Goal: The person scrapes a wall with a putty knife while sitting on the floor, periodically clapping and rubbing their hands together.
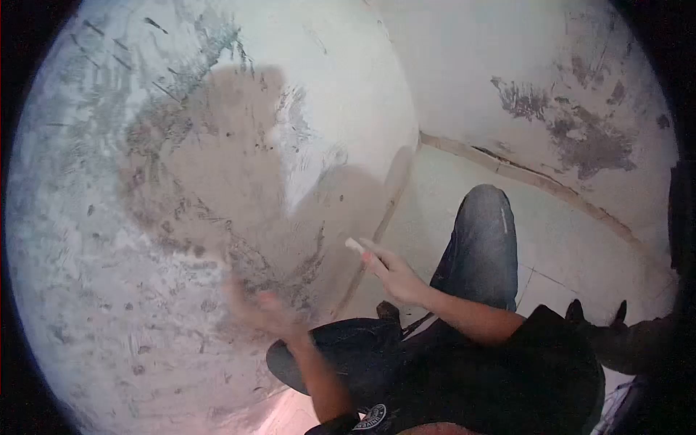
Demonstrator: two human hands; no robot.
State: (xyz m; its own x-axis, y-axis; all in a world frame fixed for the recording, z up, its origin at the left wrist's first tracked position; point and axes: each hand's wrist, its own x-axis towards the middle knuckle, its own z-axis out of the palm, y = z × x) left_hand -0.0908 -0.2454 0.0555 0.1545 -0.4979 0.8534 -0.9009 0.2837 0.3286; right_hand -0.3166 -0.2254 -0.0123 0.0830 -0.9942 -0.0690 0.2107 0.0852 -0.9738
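Black shirt (500, 377) nearest; right hand (395, 275) pinching a pale piece (354, 245), probably to leave its tip free; blurred left hand (267, 312) near wall (210, 138), grip unclear

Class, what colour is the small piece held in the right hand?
The small piece is whitish; the head view shows it best.

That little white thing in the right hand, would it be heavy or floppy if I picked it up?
Probably light: the small white thing barely pokes out of the right hand, which holds it alone. It may be fairly stiff, since the end that sticks out doesn't seem to droop. What it's made of, I can't tell.
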